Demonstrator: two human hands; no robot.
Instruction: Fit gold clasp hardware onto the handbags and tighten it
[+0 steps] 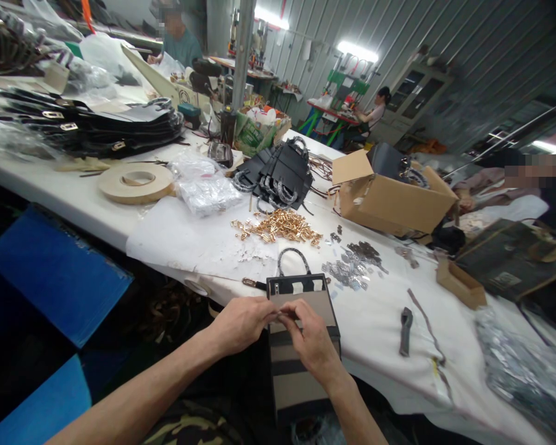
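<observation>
A small striped handbag (pixel 285 369) in beige and dark bands leans against the table's front edge. Its wrapped handle (pixel 294 252) points away from me, and pale patches sit along its dark top band. Over the bag's upper part, my left hand (pixel 246 322) and my right hand (pixel 309 339) meet with fingertips pinched together. Whatever small piece they hold is too hidden to name. Just beyond the bag lie a heap of gold metal fittings (pixel 287 226) and a scatter of silver metal plates (pixel 347 272).
Black bag pieces with handles (pixel 282 173) lie farther back, beside a cardboard box (pixel 393 201). A tape roll (pixel 136 182) is at left, blue bins (pixel 60 272) below. A dark tool (pixel 405 332) lies at right. Other people sit around the room.
</observation>
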